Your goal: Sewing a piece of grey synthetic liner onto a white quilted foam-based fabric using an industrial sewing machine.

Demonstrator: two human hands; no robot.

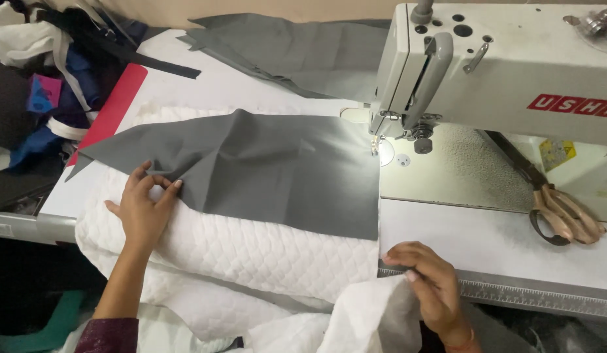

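A grey fabric piece [264, 167] lies flat on top of white quilted padding [251, 252] on the sewing table. My left hand [143, 206] rests on the padding, its fingertips pinching the grey piece's lower left edge. At the table's front edge my right hand [427, 278] grips a fold of the white padding [375, 314] that hangs toward me. The right edge of the grey piece ends just left of the sewing machine's needle [375, 145].
A white sewing machine [506, 72] stands at the right. Scissors with tan handles [558, 212] lie under its arm. More grey fabric [297, 52] is piled at the back. A heap of mixed cloth [48, 72] and a red strip [110, 111] sit at the left.
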